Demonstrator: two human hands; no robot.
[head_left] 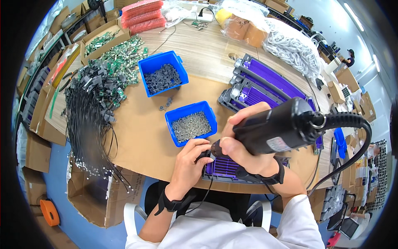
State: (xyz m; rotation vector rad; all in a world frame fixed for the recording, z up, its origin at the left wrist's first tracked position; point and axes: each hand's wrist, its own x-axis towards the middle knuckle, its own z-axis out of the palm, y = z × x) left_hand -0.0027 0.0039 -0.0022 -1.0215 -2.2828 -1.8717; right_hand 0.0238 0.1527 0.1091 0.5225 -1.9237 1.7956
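My right hand [248,155] is wrapped round a black corded electric screwdriver [271,126], held tilted with its nose toward my left hand. My left hand [188,164] pinches a small black part [203,156] close to the screwdriver's tip; the fingers partly hide it. Beneath both hands lies a purple-and-grey plastic housing [224,169] with slats, at the table's near edge. A thin black cable runs down from beside it. Just beyond my left hand stands a blue bin of small metal screws [190,126]. The screwdriver's bit itself is hidden.
Another blue bin [144,62] holds grey plastic pieces, a few loose beside it. Several purple-grey housings [265,83] are stacked at the right. A heap of black cables [87,112] and green circuit boards [120,54] lies left. The screwdriver's thick cord [365,145] loops down on the right.
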